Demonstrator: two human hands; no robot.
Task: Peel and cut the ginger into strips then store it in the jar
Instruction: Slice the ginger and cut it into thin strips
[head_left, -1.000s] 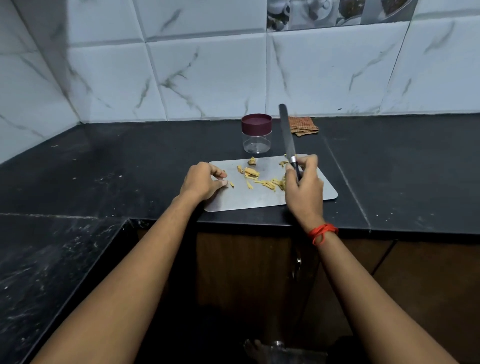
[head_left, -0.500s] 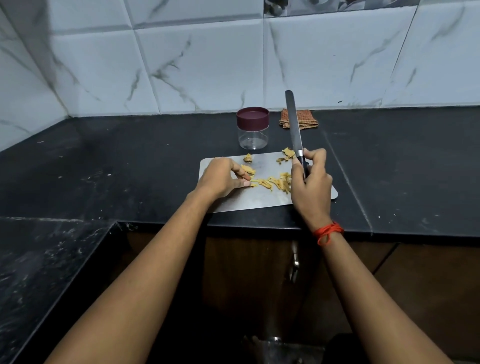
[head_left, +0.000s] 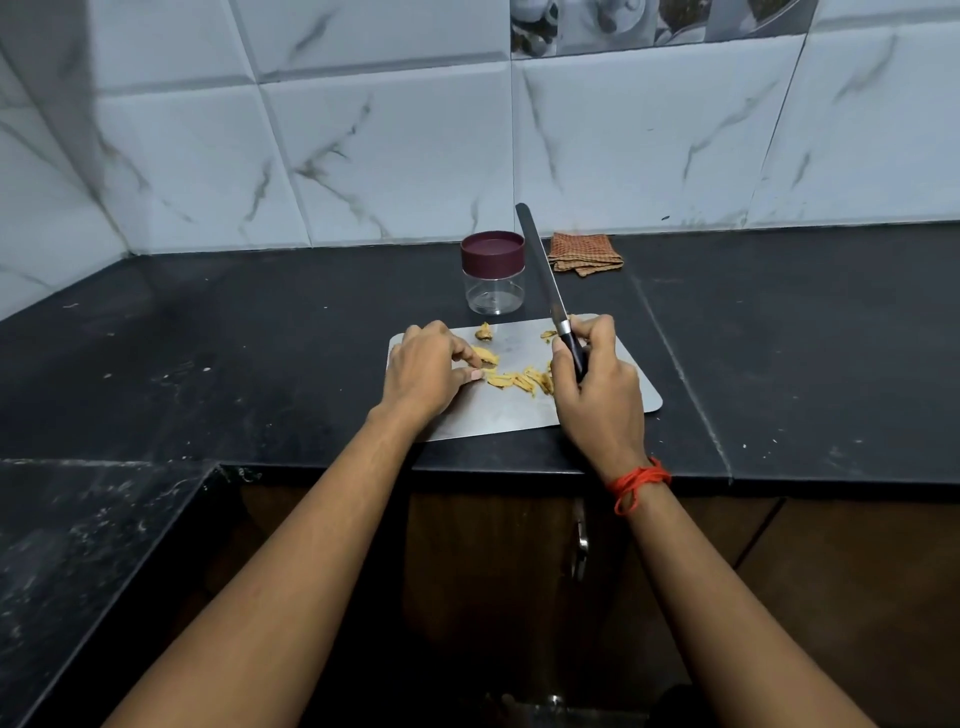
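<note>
Yellow ginger strips (head_left: 519, 380) lie in a loose row on a steel cutting board (head_left: 509, 415) at the counter's front edge. A small ginger scrap (head_left: 484, 332) sits near the board's back edge. My left hand (head_left: 426, 371) rests on the board's left side, its thumb and forefinger pinching at the leftmost strips. My right hand (head_left: 597, 384) grips the dark handle of a long knife (head_left: 543, 270), whose blade points up and away, off the board. A clear jar (head_left: 493, 283) with a maroon lid on stands just behind the board.
A folded checked cloth (head_left: 584, 252) lies by the tiled wall behind the knife. The black counter (head_left: 805, 353) stretches to both sides and turns a corner at the left. Wooden cabinet doors are below.
My left hand has slid right along the board, gathering the scattered strips toward the pile by my right hand. The knife stays raised in my right hand.
</note>
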